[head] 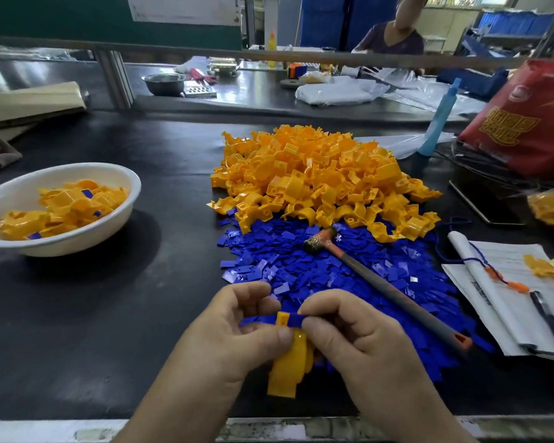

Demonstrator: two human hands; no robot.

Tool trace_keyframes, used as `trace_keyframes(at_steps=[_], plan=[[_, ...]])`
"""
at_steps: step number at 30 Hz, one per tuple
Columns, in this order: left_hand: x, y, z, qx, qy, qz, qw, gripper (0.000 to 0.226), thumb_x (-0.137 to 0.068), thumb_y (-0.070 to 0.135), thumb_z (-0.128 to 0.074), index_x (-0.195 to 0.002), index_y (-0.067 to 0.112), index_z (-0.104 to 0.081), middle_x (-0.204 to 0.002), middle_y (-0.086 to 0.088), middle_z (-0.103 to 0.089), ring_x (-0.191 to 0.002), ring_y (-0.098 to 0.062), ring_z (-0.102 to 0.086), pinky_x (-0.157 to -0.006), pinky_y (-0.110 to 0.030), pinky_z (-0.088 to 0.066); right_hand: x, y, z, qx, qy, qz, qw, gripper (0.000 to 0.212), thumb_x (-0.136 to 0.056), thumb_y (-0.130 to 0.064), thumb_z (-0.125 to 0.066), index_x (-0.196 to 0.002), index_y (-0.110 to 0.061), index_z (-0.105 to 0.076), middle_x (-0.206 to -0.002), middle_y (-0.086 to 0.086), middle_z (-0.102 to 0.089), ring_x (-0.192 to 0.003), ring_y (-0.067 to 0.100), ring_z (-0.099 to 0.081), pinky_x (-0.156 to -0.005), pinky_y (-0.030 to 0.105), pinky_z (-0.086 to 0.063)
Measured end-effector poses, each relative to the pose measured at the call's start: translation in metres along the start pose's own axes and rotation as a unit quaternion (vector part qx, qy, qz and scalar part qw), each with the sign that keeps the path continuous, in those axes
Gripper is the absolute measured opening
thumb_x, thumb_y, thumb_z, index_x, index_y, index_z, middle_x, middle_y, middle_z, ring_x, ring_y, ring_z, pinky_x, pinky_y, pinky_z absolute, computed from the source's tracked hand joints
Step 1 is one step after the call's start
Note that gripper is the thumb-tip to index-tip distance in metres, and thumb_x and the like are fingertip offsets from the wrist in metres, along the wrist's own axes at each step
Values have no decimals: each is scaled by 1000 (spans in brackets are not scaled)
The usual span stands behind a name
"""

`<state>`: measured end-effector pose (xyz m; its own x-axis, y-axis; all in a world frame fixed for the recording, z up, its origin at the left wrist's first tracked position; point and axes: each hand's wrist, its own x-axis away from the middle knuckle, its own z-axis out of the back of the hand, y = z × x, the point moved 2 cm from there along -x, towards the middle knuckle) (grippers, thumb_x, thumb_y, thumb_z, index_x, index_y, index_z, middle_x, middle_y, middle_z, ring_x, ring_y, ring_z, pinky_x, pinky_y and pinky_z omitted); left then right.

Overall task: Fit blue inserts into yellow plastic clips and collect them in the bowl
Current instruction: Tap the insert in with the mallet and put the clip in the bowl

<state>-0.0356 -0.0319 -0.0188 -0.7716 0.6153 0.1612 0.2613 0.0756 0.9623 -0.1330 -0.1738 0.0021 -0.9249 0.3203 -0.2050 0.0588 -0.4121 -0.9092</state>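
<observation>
Head cam: left hand [237, 330] curls round a curved yellow plastic clip [288, 369], prob to steady it, while right hand [349, 334] pinches a flat blue plastic insert [296, 320] at its top slot — just over the blue pile [317, 266], w/ white round bowl [64, 247] well left.

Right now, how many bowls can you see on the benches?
2. A white bowl with yellow clips sits left on the near black table; a metal bowl stands on the far bench beyond the rail. More could be hidden behind clutter there.
</observation>
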Motion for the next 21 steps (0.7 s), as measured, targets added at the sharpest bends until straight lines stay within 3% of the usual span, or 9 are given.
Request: trace_keyframes(at_steps=[6,10,14,16,21], plan=[[16,-7,-11,28,3,-25,999,35,-59,11,-75,-91,22,-76,-79,-12,-75,-69,-17,-71,-56,-21,-53,4,-2,-5,-28,25,-15,999,21,-87,-18,-64,-90,-38,-65,-83,-9,-67,-68,8,-65,-58,16,-52],[12,-9,-7,16,47,-17,999,38,-53,7,-90,-87,15,-75,-77,-11,-74,-68,-17,-69,-55,-21,-53,5,-6,-3,-26,47,-3,999,31,-86,-16,-65,-99,-44,-63,-88,-12,-66,-73,7,-66,-60,14,-52],[8,-7,-5,-50,104,-32,993,25,-65,0,-81,-79,19,-72,-74,-6,-74,-67,-15,-69,-59,-28,-52,5,-15,-4,86,39,91,991,18,-88,-23,-63,-99,-37,-65,-89,-16,-63,-81,5,-64,-66,12,-50],[9,-7,-6,-71,98,-32,992,25,-73,-4,-75,-78,21,-73,-76,-4,-75,-66,-12,-69,-57,-23,-52,5,-17,-7,150,38,137,978,14,-87,-23,-62,-97,-32,-66,-91,-17,-61,-87,2,-61,-72,9,-46],[13,-8,-7,-45,86,-30,995,28,-75,-12,-71,-89,13,-70,-82,-5,-76,-72,-10,-72,-57,-17,-53,4,-15,-8,164,58,172,970,10,-91,-26,-59,-98,-26,-66,-93,-14,-58,-84,3,-59,-71,12,-47]])
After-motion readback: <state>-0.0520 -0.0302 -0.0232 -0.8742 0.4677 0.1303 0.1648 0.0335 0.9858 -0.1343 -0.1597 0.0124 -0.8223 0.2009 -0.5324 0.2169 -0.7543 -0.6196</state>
